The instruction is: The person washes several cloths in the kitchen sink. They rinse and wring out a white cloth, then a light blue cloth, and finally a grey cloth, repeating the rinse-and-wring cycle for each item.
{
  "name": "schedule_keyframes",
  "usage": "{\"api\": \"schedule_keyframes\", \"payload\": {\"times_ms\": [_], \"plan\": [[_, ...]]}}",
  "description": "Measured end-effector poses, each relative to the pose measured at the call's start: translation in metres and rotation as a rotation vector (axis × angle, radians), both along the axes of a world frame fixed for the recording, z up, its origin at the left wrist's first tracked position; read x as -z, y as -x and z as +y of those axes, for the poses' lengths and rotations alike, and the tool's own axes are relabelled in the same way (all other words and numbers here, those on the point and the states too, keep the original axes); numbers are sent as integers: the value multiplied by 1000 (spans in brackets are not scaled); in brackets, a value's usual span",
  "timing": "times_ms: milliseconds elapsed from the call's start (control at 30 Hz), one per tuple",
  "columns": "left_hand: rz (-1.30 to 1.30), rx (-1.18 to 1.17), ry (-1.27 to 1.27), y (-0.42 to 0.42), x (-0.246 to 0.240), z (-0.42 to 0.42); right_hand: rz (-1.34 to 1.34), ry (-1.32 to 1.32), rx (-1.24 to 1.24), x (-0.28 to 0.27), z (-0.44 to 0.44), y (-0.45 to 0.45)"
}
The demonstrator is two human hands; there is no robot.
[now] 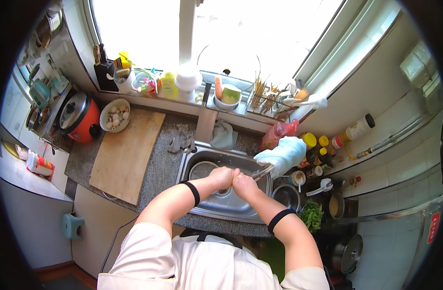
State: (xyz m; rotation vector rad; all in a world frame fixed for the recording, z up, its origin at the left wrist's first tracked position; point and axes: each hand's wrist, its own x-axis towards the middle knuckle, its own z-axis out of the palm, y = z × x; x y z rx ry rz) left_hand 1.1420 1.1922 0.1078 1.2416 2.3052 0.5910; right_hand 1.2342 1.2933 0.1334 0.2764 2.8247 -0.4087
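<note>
Over the stainless steel sink (228, 213), my left hand (222, 177) and my right hand (244, 185) meet with curled fingers. Whether anything is gripped between them is hidden by the hands themselves. Just right of my right hand is the metal faucet (262, 172), with a light blue cloth (284, 155) wrapped over its upper part. A round metal dish (200, 169) lies in the basin, left of my hands. Behind the sink, a cleaver (207, 121) leans on the sill beside a grey-green cloth (222, 135).
Left on the counter are a wooden cutting board (127, 156), a white bowl (106, 125) of pale round food and a red rice cooker (86, 125). To the right stand a metal bowl (286, 195), leafy greens (311, 216), a pink pump bottle (274, 134) and a lidded pot (348, 253).
</note>
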Motion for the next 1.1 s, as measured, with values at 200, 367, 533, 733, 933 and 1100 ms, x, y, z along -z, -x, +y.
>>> {"api": "schedule_keyframes", "payload": {"times_ms": [200,367,533,733,933,1100], "plan": [[275,268,-25,6,-10,3,76,285,291,15,-2,-3],[357,393,-47,12,-18,1,-115,1032,524,12,-2,-3],[263,244,-128,14,-26,-21,-312,1825,455,12,10,-19],[-437,-201,-180,17,-13,-49,237,944,586,51,-7,-30],[-885,-272,-294,12,-25,-66,540,907,267,25,-22,-13],[-841,-320,-339,21,-45,-88,256,1310,533,7,-25,-24]]}}
